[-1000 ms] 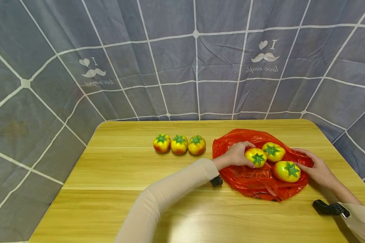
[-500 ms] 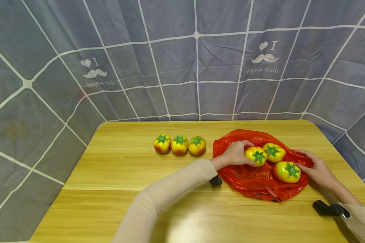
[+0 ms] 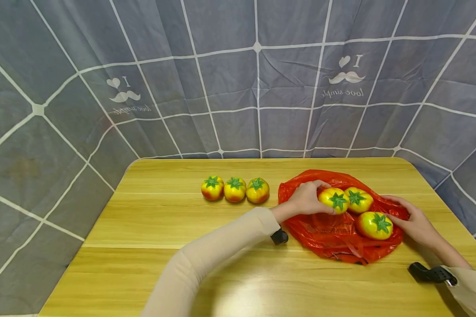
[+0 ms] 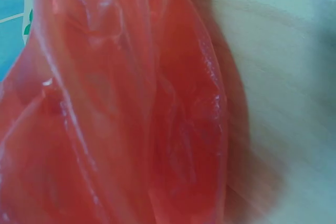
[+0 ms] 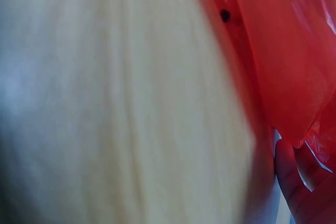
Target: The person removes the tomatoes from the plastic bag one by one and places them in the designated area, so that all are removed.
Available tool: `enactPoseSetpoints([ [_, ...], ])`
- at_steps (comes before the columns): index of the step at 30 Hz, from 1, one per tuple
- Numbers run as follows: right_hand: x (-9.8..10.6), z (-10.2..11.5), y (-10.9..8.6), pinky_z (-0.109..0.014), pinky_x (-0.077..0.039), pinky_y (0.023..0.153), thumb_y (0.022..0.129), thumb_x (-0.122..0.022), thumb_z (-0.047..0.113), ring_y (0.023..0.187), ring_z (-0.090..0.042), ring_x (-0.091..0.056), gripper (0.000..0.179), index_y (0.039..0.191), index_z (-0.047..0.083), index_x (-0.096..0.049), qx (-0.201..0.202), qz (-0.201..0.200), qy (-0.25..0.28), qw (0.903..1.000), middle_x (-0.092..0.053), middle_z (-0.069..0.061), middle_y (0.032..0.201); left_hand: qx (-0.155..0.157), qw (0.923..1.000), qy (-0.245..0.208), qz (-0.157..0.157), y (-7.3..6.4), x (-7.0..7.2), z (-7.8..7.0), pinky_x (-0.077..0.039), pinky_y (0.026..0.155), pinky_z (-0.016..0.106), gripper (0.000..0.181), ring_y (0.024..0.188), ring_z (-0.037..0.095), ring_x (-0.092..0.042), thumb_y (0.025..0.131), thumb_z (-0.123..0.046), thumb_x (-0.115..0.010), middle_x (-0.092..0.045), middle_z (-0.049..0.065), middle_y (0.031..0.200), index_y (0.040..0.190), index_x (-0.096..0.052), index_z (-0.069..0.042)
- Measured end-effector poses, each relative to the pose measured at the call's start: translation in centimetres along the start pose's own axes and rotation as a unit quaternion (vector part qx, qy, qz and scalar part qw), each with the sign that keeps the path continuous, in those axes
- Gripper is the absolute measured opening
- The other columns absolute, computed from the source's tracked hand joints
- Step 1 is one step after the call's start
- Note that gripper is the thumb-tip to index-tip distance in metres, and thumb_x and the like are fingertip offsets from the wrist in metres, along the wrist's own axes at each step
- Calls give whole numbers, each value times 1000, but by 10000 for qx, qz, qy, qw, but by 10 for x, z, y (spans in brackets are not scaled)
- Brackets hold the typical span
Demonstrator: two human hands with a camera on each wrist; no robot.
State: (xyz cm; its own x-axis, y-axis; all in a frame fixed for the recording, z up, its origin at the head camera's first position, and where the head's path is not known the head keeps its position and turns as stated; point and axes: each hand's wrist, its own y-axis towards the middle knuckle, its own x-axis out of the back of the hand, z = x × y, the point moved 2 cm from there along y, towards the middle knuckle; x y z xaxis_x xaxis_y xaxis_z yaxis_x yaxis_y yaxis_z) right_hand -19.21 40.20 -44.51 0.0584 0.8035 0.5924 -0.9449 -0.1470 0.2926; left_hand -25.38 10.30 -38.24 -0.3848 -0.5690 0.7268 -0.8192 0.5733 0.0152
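Note:
My left hand (image 3: 307,198) grips a yellow-and-red tomato (image 3: 328,199) with a green star-shaped top, thumb on the near side and fingers on the far side. Beneath it spreads a crumpled red plastic bag (image 3: 333,242), which fills much of the left wrist view. Two more tomatoes lie on the bag, one (image 3: 365,203) right beside the held one and another (image 3: 366,224) nearer me. At the bag's right side, my right hand (image 3: 416,222) holds its edge, thumb near the closer tomato. Its fingertips (image 5: 286,161) show against the red plastic (image 5: 294,56) in the right wrist view.
Three similar tomatoes stand in a row left of the bag: a left one (image 3: 212,188), a middle one (image 3: 235,190) and a right one (image 3: 258,190). All rest on a wooden table (image 3: 143,264). A grey checked curtain (image 3: 230,79) hangs behind.
My left hand has moved the gripped tomato slightly away from me, and its green top has turned a little. The right hand and the other tomatoes have stayed in place.

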Motion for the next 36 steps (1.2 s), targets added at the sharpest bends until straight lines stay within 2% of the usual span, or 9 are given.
enactPoseSetpoints([
  [11, -1, 0, -1, 3, -37, 78, 85, -61, -10, 99, 24, -45, 47, 130, 2, -53, 54, -35, -48, 10000, -47, 40, 114, 3, 9995, -285, -155, -9, 9, 2, -44, 83, 11, 67, 104, 7, -59, 72, -34, -83, -64, 1, 123, 129, -57, -12],
  [23, -1, 0, -2, 1, -41, 73, 87, -62, -7, 94, 23, -46, 49, 133, 6, -52, -109, -22, -55, 9999, -46, 41, 111, 143, 9980, -507, -339, -20, 17, 6, -45, 82, 13, 67, 101, 8, -59, 72, -33, -84, -64, 2, 119, 130, -57, -14],
  [36, -2, -1, -2, 1, -40, 74, 87, -61, -7, 95, 23, -46, 50, 133, 7, -52, -78, -10, -36, 10000, -46, 41, 112, 137, 9951, -668, -721, -35, 27, 14, -44, 81, 15, 66, 100, 11, -59, 70, -32, -85, -66, 2, 115, 128, -58, -14],
])
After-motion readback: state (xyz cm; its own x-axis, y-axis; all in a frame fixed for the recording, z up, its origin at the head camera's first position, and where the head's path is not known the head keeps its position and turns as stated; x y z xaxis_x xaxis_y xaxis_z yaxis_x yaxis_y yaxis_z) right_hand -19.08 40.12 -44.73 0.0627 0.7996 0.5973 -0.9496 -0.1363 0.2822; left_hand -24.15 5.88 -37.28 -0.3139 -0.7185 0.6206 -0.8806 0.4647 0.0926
